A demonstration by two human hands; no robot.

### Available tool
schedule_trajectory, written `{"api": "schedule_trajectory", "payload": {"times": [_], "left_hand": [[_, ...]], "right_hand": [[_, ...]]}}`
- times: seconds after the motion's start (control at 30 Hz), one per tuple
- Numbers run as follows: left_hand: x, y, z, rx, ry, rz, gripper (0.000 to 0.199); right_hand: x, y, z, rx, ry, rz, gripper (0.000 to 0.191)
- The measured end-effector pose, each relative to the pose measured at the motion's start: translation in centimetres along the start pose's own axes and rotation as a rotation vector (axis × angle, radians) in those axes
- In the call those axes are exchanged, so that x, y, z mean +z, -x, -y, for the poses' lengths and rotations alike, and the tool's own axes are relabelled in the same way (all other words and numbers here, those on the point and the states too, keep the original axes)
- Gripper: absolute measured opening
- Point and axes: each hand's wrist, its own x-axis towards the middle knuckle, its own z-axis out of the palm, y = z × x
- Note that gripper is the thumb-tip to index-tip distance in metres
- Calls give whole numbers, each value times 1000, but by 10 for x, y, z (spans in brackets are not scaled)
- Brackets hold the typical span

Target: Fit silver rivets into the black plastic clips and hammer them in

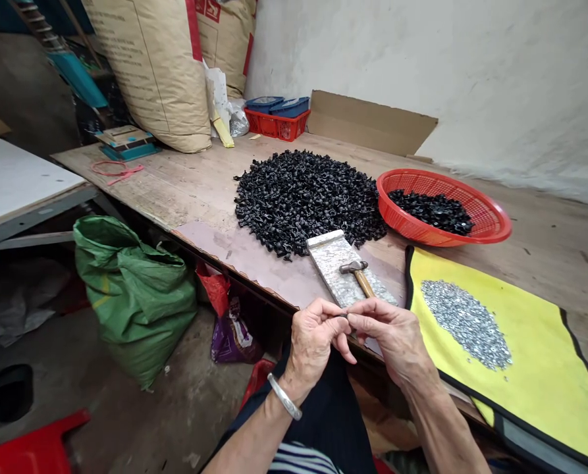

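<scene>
My left hand (316, 339) and my right hand (392, 339) meet fingertip to fingertip at the table's front edge. Both pinch a small dark part (344, 315), mostly covered by the fingers; it resembles the black pieces in the heap. Just beyond them lies a worn metal plate (330, 263) with a raised far edge. A hammer (361, 275) with a wooden handle rests on it, head pointing away from me. Behind the plate spreads a large heap of small black plastic parts (308, 197). Right of my hands, small shiny metal pieces (466, 322) lie on a yellow cloth (535, 349).
A red plastic basket (496, 220) with black parts stands at the right. Toward the back are big paper sacks (150, 72), a red crate (278, 125) with blue boxes, and a cardboard sheet (367, 122). A green sack (130, 289) stands on the floor at left.
</scene>
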Motion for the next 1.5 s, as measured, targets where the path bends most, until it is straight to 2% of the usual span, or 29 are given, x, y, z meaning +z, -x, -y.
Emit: {"api": "schedule_trajectory", "payload": {"times": [0.2, 0.5, 0.8, 0.97, 1.03, 1.13, 1.2, 1.27, 1.37, 1.5], "left_hand": [[1, 3, 1, -11, -62, -38, 7], [2, 6, 1, -22, 9, -8, 6], [4, 1, 3, -72, 57, -32, 6], [2, -2, 0, -74, 115, -24, 11], [1, -4, -1, -67, 116, -34, 13], [-2, -10, -3, -72, 107, -57, 16], [-3, -16, -2, -81, 73, -78, 17], [-2, -22, -1, -85, 11, -110, 17], [-1, -30, 1, -81, -95, -153, 14], [1, -38, 4, -90, -210, -207, 9]], "right_hand": [[-5, 2, -2, 60, -30, 17, 17], [-1, 8, -11, 106, -251, -73, 21], [3, 12, -13, 65, -200, -131, 21], [-7, 14, -5, 8, -17, -84, 26], [-16, 13, -3, -51, 164, -167, 31], [-32, 7, -6, -240, 650, -382, 28], [-40, 2, -10, -291, 886, -414, 23], [-45, -4, -11, -191, 900, -348, 19], [-46, -10, -9, 19, 725, -225, 17], [-45, -8, 0, 346, 94, 76, 21]]}}
